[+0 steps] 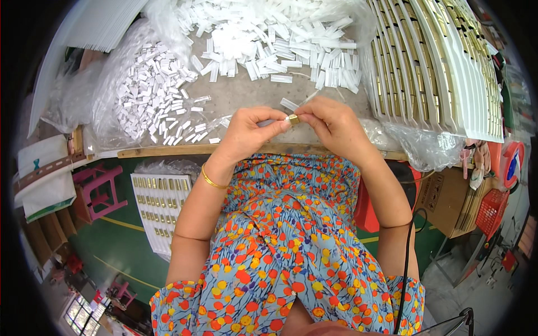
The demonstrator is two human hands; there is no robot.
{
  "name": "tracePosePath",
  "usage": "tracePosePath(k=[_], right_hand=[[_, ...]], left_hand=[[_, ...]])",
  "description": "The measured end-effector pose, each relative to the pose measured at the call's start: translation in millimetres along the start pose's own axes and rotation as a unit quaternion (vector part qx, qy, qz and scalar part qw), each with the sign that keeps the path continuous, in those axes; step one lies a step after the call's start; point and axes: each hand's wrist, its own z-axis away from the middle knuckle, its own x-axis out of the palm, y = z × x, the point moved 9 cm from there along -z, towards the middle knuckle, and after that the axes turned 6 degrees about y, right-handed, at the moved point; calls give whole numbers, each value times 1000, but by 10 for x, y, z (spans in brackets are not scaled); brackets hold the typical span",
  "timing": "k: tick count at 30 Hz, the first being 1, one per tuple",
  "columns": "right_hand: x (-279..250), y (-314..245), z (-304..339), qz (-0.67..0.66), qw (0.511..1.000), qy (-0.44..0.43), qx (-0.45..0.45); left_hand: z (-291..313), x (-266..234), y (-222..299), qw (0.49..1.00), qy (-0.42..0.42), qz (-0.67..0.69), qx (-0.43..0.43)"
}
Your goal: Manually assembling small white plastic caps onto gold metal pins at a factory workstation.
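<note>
Over the near edge of the worktable (241, 95), my two hands meet. A small gold-coloured metal piece (294, 119) is pinched between the thumb and fingers of my right hand (333, 123). The fingertips of my left hand (249, 133) are closed at its other end, on a small white piece (288, 119). The two pieces touch; whether one is inside the other I cannot tell. Just beyond my fingers lies a clear plastic sleeve (289, 104). Fingertips hide part of both small pieces.
Small white pieces (154, 89) lie heaped in a plastic bag on the left. Clear plastic sleeves (269, 39) are piled at the back. White trays (417, 73) of gold-coloured parts stand stacked on the right. Another tray (162, 210) sits below the table, near a pink stool (101, 190).
</note>
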Motion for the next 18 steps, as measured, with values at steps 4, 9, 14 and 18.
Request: tracePosePath(k=[4, 9, 14, 18], right_hand=[[20, 129, 40, -31, 998, 18, 59], [39, 283, 104, -84, 986, 21, 139], [129, 164, 82, -90, 992, 4, 89], [203, 233, 122, -122, 984, -1, 127]], left_hand=[[9, 29, -106, 994, -27, 82, -74], [21, -90, -121, 990, -45, 95, -95], [61, -78, -163, 992, -55, 37, -106], [75, -37, -142, 993, -38, 57, -96]])
